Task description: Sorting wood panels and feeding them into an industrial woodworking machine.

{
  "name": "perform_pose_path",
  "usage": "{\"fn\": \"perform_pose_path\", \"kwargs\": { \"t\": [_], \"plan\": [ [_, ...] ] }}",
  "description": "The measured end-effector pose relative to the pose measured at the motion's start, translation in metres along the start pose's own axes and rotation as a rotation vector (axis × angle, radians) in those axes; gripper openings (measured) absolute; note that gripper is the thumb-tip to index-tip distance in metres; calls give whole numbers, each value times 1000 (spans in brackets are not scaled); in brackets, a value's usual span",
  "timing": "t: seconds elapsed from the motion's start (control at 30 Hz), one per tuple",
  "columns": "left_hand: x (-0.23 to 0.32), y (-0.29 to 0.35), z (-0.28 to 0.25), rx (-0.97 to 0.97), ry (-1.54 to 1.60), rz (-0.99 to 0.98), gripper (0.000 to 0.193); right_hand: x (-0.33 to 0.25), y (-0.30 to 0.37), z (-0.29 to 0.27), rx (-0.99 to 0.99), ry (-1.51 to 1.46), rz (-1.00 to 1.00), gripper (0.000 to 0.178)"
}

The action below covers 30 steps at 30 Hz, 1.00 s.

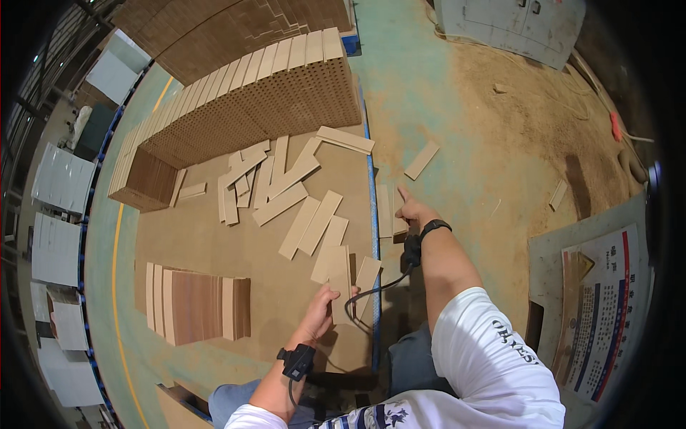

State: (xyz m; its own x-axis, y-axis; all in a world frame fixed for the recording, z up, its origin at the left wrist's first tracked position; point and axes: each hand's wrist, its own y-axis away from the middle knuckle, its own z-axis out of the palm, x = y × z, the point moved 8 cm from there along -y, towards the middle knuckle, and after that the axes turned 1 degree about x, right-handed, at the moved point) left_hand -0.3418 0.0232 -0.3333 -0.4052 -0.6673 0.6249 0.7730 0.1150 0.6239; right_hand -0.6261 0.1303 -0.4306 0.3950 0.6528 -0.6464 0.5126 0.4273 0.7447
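Note:
My left hand [319,313] is closed round a flat, light-brown wooden board [339,277]; its fingertips show at both long sides of the board. Another short board [367,284] leans or lies just right of it. Out to the right, beyond the blue edge, my right hand [416,210] reaches down with its index finger stretched out. Under and beside that hand lie narrow boards, one of them a pale board [385,210]. The hand partly covers the board nearest it, and its lower fingers are hidden.
Several loose boards [286,201] lie scattered on a brown sheet [236,247]. A long row of stacked boards [243,100] stands behind them, a smaller stack [196,306] at the left. Past the blue edge [371,164], a stray board [421,159] rests on the dusty floor. Cables run from both wrists.

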Motion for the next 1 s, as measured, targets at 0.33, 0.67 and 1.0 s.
{"fn": "perform_pose_path", "kwargs": {
  "t": [0.33, 0.67, 1.0],
  "plan": [
    [86, -2, -46, 553, 468, 536, 23, -136, 35, 5, 34, -312, -597, 97],
    [227, 44, 9, 503, 392, 1219, 18, -225, 149, 191, -591, -693, -375, 38],
    [221, 67, 31, 415, -1076, 1193, 55, -263, 180, 173, -714, -913, -497, 24]
  ]
}}
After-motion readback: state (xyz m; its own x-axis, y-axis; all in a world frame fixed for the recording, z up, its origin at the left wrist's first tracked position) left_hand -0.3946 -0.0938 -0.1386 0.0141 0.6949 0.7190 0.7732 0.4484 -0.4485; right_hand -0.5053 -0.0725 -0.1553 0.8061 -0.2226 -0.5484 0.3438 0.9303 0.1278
